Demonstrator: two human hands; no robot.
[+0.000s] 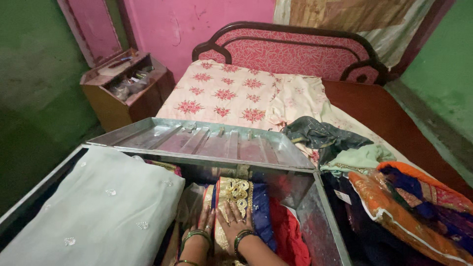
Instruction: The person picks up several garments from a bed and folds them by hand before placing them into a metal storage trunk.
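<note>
From my head camera, both my hands sit low in the middle of the frame, inside an open metal trunk (322,231). My left hand (203,221) lies flat, fingers spread, gripping nothing, pressed on a clear plastic-wrapped fold just left of the embroidered garment (235,193). My right hand (232,220) also lies flat and open, palm down on that garment's gold embroidery, not closed around anything. Green bangles (195,236) ring both wrists.

The embroidered garment, gold over blue, is at lower centre, packed upright in the trunk between a pale green cloth and a red cloth (290,236). The pale green cloth (98,207), dotted with small white motifs, fills the lower left, draped over the trunk's left part. The trunk's ribbed lid (207,140) stands open behind my hands, across the middle of the frame.

At lower right, just beside the trunk wall, an orange and blue garment (409,202) lies piled on the bed, with a dark teal cloth (320,135) above it. The floral bedsheet (231,93) spreads at upper centre below the patterned headboard (295,49). A wooden cabinet (125,88) stands at upper left against the green wall.
</note>
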